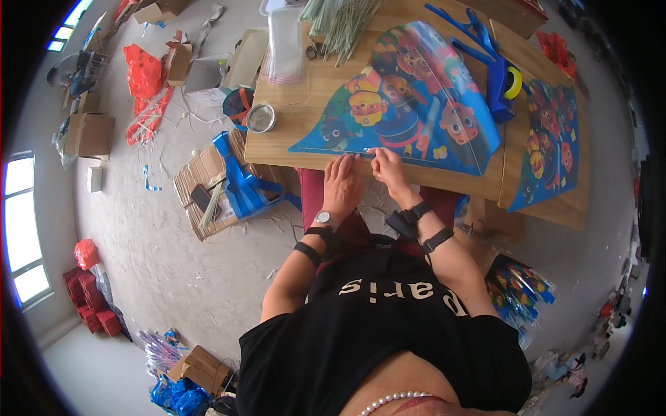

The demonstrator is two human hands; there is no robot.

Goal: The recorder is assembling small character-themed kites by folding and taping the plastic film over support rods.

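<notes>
A kite-like printed sheet [395, 128], blue with colourful cartoon figures, lies across the wooden table [277, 149] with its long lower edge toward me. Beside that edge, at the table's rim, my left hand [343, 186] rests with its fingers stretched out and nothing visibly gripped. My right hand [390, 173] is closed, thumb and forefinger pinched at the sheet's lower edge. Whatever sits between those fingertips is too small to make out. A thin pale line, perhaps a slim rod, runs along the edge left of my fingers.
A blue tape dispenser [498, 90] stands right of the sheet, near another printed sheet [551, 142]. Thin pale sticks [340, 24], clear plastic bags [284, 52] and a round tin [261, 118] lie farther left. Below, a cardboard box [201, 173] carries blue strips and a phone [204, 200].
</notes>
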